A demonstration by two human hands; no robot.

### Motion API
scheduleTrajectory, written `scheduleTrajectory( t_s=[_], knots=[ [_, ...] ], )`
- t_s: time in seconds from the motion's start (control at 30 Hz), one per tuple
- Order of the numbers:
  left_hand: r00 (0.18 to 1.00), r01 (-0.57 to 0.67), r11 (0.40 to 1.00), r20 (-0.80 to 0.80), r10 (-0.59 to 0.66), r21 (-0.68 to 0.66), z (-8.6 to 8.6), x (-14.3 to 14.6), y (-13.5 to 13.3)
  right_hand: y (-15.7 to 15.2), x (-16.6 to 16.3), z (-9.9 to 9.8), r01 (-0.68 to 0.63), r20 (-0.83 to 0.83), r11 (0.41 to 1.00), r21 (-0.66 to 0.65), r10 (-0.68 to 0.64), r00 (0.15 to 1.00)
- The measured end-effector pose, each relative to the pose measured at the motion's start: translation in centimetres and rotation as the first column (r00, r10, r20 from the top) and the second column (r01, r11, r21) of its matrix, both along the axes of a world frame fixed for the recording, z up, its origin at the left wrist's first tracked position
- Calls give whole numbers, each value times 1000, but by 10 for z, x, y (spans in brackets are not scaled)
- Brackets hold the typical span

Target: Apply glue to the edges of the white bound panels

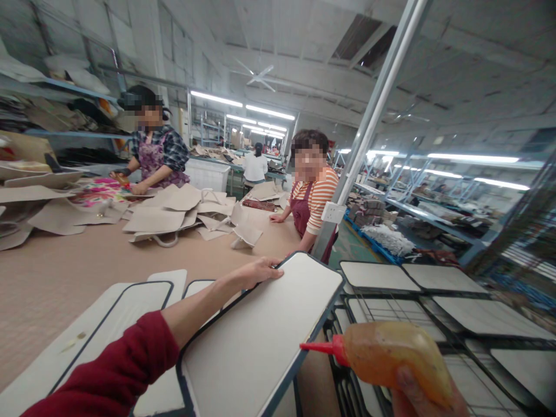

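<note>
My left hand [260, 272] grips the far edge of a white panel with a dark border [260, 336], fingers closed over its rim. The panel is tilted up above the table. In my right hand [417, 391] is a squeeze bottle of amber glue [391, 353] with a red nozzle; its tip points left, at the panel's right edge. Whether the tip touches the edge I cannot tell. Under my left arm lie more white panels [108, 313], some dark-edged. The lower part of my right hand is cut off by the frame.
Beige cut pieces [169, 208] are heaped on the brown tabletop [78, 260]. Dark-edged white panels [382, 275] lie on racks at right. A metal post [369, 116] with a socket box [333, 212] rises ahead. Two people [310, 197] stand across the table.
</note>
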State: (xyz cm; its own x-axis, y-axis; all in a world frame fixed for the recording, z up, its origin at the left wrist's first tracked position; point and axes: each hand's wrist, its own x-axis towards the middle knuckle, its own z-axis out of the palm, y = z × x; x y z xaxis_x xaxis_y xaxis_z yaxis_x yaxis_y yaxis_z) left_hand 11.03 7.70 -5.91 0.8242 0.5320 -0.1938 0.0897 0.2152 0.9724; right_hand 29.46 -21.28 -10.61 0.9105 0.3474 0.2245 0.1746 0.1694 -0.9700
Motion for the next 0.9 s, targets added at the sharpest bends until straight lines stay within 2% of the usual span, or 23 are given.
scheduleTrajectory(
  t_s=[0.37, 0.57, 0.8, 0.9],
  knots=[
    [999, -27, 1000, -31, 27, -9, -3, 12, 9, 2, -12, -3, -69, -185, 992, 105, 88, 979],
    [999, -25, 999, -22, 25, -31, -8, 21, 17, -1, -11, -1, -10, 24, 1000, 5, 10, 1000],
    [997, -42, 998, -62, 39, -48, -12, 29, 24, -1, -12, -8, -127, 6, 991, 46, 127, 992],
    [996, -60, 997, -74, 57, -47, -12, 31, 26, -1, -12, -6, -127, 54, 992, 3, 127, 990]
  ],
)
